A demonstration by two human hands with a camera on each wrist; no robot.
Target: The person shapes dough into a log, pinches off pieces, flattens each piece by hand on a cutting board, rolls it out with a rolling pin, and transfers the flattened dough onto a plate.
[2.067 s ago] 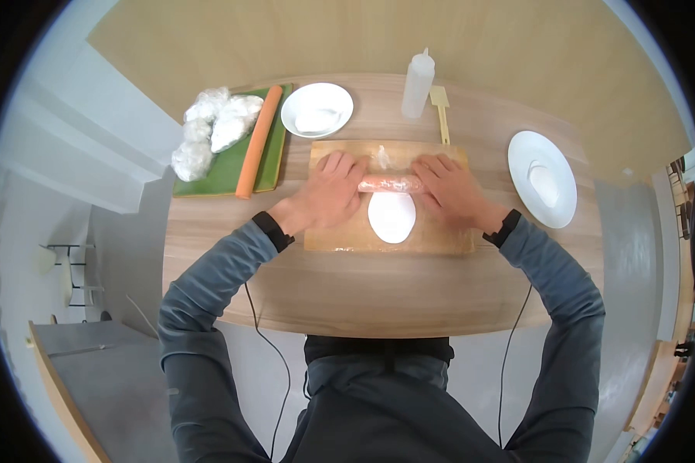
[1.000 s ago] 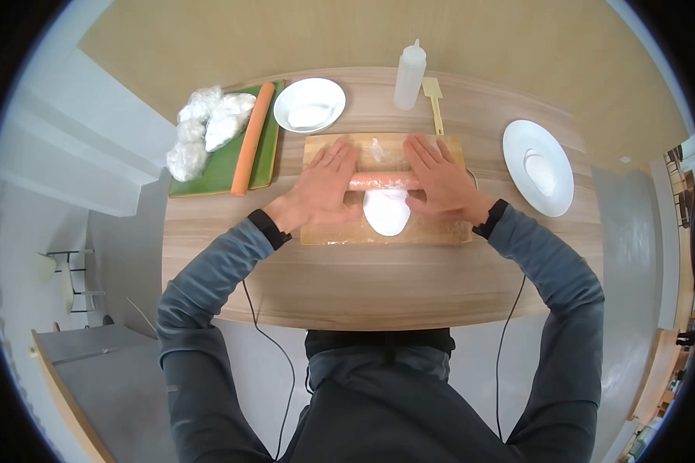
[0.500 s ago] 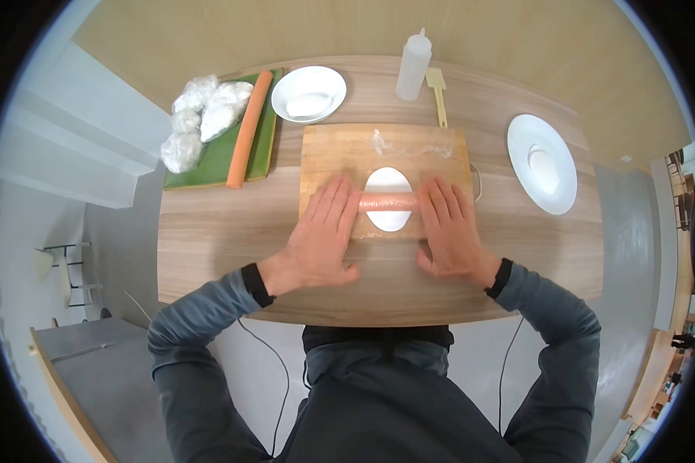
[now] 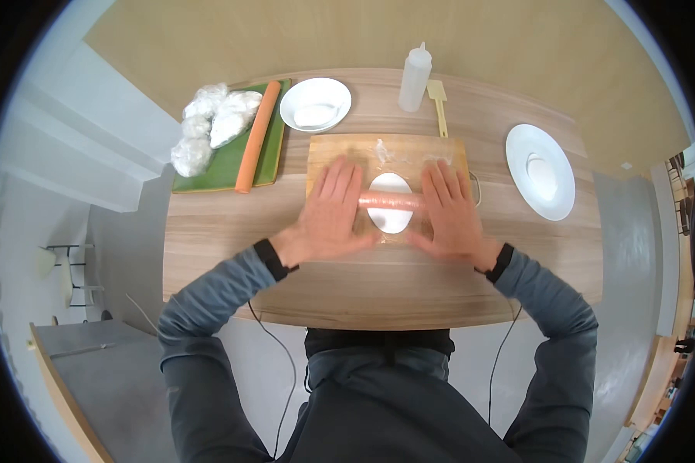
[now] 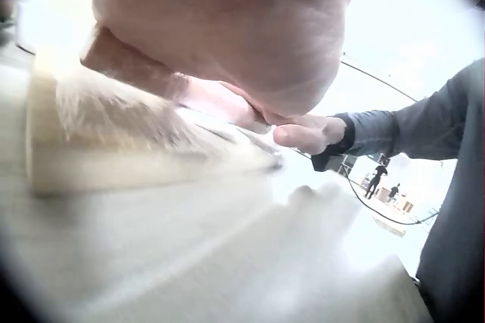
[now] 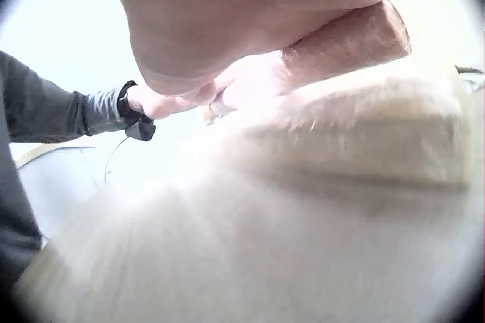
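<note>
Since half a second ago both hands and the orange rolling pin (image 4: 391, 201) have travelled away from the person, from the near edge of the cutting board (image 4: 326, 147) toward its middle, and the white dough oval (image 4: 390, 213) now shows mostly on the near side of the pin. The wooden table (image 4: 224, 262) carries the cutting board at its centre. To the left of the board lies a green tray (image 4: 232, 166) holding a second orange rolling pin (image 4: 253, 139) and several plastic-wrapped dough balls (image 4: 208, 123). To the right of the board sits a white plate (image 4: 552, 197) with a pale lump (image 4: 540, 174) on it. Just beyond the board's far left corner stands a white bowl (image 4: 315, 104); beyond its far right corner are a squeeze bottle (image 4: 415, 77) and a small spatula (image 4: 439, 104). The left hand (image 4: 330, 207) lies flat with fingers straight and spread, pressing the pin's left end; the right hand (image 4: 449, 210) does the same on the right end. Neither hand curls around the pin. The dough lies on the board's middle, under the pin, between the two hands.
</note>
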